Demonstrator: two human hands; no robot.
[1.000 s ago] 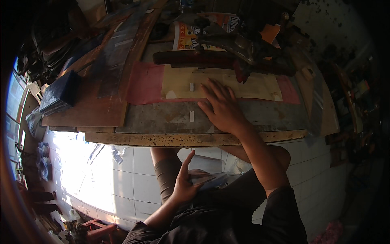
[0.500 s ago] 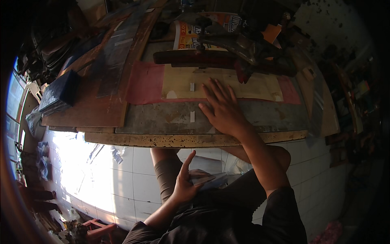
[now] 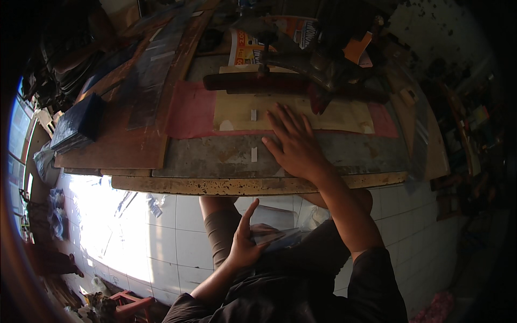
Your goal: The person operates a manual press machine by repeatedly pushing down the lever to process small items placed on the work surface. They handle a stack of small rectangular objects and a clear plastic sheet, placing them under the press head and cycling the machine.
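Note:
My right hand (image 3: 297, 144) lies flat with fingers spread, its fingertips on a pale yellow strip (image 3: 334, 114) and its palm over the grey worktop (image 3: 210, 156). Beneath that strip is a pink sheet (image 3: 191, 110). Just beyond the fingertips, a long dark bar (image 3: 253, 82) of a press-like machine (image 3: 323, 70) spans the strip. Low over my lap, my left hand (image 3: 246, 243) grips clear plastic pieces (image 3: 280, 237), thumb pointing up; its other fingers are partly hidden. Two small white marks, an upper tab (image 3: 253, 115) and a lower tab (image 3: 254, 155), sit left of my right hand.
At the left, a dark blue stack (image 3: 78, 123) rests on a brown board (image 3: 116, 145), with clear plastic strips (image 3: 153, 89) nearby. An orange printed sheet (image 3: 245, 51) lies behind the bar. The worn table edge (image 3: 258, 185) runs above my legs. A red stool (image 3: 132, 307) stands lower left.
The machine's bar has shifted slightly down, and a pale strip now shows behind it. My right knee has moved inward. Both hands stay nearly where they were.

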